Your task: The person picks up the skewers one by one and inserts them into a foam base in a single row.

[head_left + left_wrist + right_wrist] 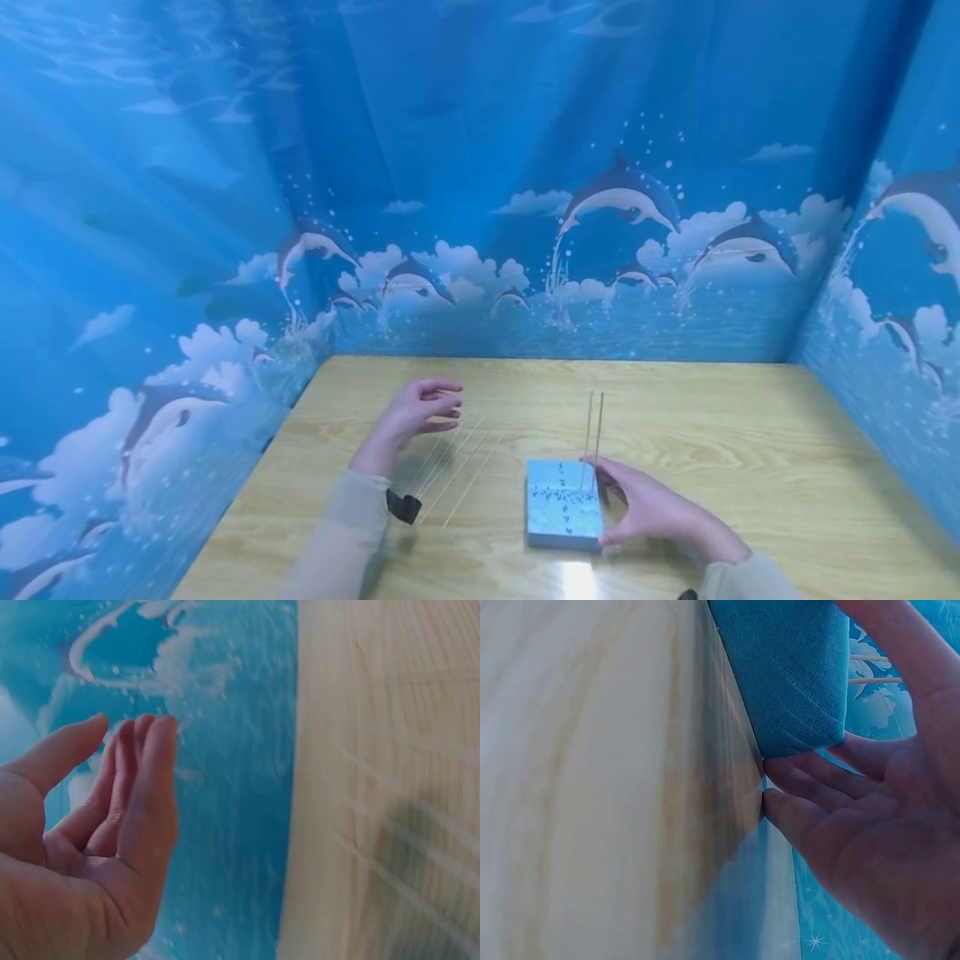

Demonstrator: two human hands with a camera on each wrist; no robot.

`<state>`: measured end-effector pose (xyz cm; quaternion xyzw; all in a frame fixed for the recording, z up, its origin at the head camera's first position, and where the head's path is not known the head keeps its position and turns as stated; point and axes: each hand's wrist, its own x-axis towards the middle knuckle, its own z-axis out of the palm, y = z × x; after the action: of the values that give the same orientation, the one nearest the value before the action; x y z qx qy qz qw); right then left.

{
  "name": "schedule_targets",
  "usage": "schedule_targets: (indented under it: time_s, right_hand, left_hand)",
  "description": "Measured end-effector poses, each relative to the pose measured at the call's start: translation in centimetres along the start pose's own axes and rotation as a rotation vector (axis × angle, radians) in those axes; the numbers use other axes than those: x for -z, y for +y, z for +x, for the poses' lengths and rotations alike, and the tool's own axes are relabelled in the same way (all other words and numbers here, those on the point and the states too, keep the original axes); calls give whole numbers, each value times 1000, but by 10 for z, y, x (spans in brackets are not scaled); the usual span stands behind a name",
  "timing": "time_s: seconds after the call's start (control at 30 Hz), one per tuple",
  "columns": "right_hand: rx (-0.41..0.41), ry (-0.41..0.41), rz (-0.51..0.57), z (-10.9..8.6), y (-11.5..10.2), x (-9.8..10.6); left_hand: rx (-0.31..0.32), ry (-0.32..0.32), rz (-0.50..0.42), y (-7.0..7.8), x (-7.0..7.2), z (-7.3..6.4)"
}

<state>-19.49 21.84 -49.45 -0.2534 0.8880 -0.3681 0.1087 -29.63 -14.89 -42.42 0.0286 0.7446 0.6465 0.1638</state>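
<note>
Right of centre on a pale wood-grain tabletop (750,433) sits a square blue block (551,521), its upper face marked with dark specks in a rough cross; whether these are holes is too small to tell. Two thin sticks (597,433) stand nearly upright from the block near its far right corner. The right hand (648,504) grips the block from the right, thumb at the near corner and fingers at the far one. The left hand (418,410) is raised over the table, fingers softly curved and apart from the thumb, holding nothing. Below and beside it, several loose sticks (474,477) lie slanted, roughly side by side. Behind hangs a blue backdrop (465,167) printed with dolphins.

Close up in the right wrist view, the block's side looks matte and finely grained, like foam. It is probably very light, easy to dent and not slippery, so a gentle hold low on its sides should steady it without crushing it. The sticks look stiff but slender, likely to roll or snap under sideways force; pinching one near its middle or lower part seems safest.
</note>
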Motion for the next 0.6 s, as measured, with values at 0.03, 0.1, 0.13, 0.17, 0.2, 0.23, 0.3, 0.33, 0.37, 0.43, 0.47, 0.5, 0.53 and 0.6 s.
schedule_targets:
  time_s: [0.03,0.1,0.13,0.17,0.2,0.23,0.3,0.33,0.37,0.43,0.47,0.5,0.53,0.6]
  right_hand:
    - [1,1,2,0,0,0]
    - [-2,2,3,1,0,1]
    - [-3,5,2,1,0,2]
    - [-4,6,1,1,0,2]
    - [-4,7,1,1,0,3]
    - [-5,10,-1,1,-1,3]
    - [-6,12,-4,1,-1,5]
    - [-4,15,-8,1,-1,5]
    - [-6,15,-10,1,-2,5]
    - [-6,17,-11,1,-2,5]
    - [-6,16,-9,0,-2,5]
    - [-5,15,-8,0,-3,4]
    - [-7,14,-8,-1,-3,3]
    - [-5,10,-1,-1,-3,1]
  left_hand:
    - [15,12,9,-1,4,0]
    - [41,26,26,-5,13,1]
    - [47,24,41,-7,17,2]
    - [58,25,48,-10,21,3]
    - [66,22,65,-12,25,3]
    - [76,23,77,-14,28,4]
    - [92,22,110,-21,34,6]
    - [101,24,133,-24,37,7]
    - [115,30,142,-29,39,8]
    - [128,38,182,-38,42,10]
    - [131,37,198,-42,43,10]
    - [138,41,207,-45,43,9]
    - [145,44,214,-49,43,8]
    - [159,43,218,-53,43,5]
